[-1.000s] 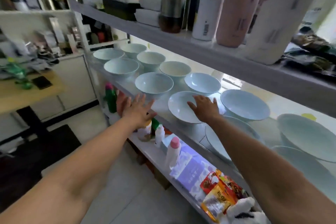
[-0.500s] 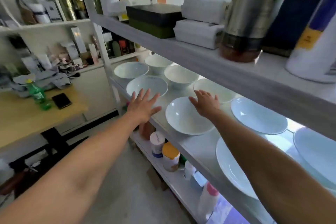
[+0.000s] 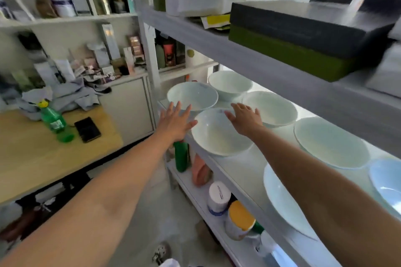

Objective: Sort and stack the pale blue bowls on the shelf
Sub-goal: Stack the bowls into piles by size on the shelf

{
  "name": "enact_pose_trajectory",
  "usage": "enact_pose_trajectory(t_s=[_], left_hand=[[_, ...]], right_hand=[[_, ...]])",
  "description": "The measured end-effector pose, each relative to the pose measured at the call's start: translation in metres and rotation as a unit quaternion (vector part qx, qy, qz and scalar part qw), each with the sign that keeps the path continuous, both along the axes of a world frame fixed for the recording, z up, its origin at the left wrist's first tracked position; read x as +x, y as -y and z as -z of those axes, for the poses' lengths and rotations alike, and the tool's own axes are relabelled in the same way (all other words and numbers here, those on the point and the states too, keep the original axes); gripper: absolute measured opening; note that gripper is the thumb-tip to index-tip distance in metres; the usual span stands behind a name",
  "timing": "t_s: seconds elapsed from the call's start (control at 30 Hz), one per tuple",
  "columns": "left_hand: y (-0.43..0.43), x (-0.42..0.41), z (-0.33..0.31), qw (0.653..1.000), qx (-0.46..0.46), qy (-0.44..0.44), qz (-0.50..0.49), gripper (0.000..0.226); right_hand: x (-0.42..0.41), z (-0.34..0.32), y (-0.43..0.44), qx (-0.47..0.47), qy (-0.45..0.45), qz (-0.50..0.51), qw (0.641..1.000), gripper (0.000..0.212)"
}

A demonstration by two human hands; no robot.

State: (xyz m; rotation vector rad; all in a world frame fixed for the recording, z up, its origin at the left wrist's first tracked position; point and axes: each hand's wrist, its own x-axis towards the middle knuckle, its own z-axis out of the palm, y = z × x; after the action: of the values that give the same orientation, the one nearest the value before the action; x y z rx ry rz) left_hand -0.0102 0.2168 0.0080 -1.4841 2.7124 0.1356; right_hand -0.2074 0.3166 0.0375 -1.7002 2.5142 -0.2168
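My left hand (image 3: 175, 122) and my right hand (image 3: 245, 120) reach to the nearest pale blue bowl (image 3: 219, 134), which stands at the front edge of the middle shelf (image 3: 243, 171); the fingers of both hands are spread and they hold nothing. The left hand is just beside the bowl's left rim, and the right hand is over its far right rim. More pale blue bowls (image 3: 192, 96) stand separately behind and to the right on the same shelf.
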Motion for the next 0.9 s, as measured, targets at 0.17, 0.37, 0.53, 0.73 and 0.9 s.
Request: enact_pose_trajectory(t_s=[0.17,0.37,0.53,0.73,0.9], left_hand=[[0.093,0.008,0.004,0.996,0.044,-0.068,-0.025,0.074],[0.181,-0.001,-0.001,0.942,0.265,-0.164,-0.127,0.071],[0.197,-0.015,0.004,0.867,0.403,-0.254,-0.151,0.038],[0.224,-0.028,0.011,0.815,0.457,-0.317,-0.163,0.041],[0.234,-0.032,0.015,0.779,0.508,-0.322,-0.178,0.037]], right_hand=[[0.011,0.010,0.078,-0.008,0.022,0.044,0.999,0.056],[0.017,0.021,0.139,0.025,0.074,0.141,0.987,0.052],[0.008,0.034,0.161,0.059,0.118,0.196,0.972,0.049],[-0.010,0.040,0.178,0.079,0.153,0.231,0.958,0.047],[-0.019,0.035,0.196,0.058,0.209,0.246,0.945,0.045]])
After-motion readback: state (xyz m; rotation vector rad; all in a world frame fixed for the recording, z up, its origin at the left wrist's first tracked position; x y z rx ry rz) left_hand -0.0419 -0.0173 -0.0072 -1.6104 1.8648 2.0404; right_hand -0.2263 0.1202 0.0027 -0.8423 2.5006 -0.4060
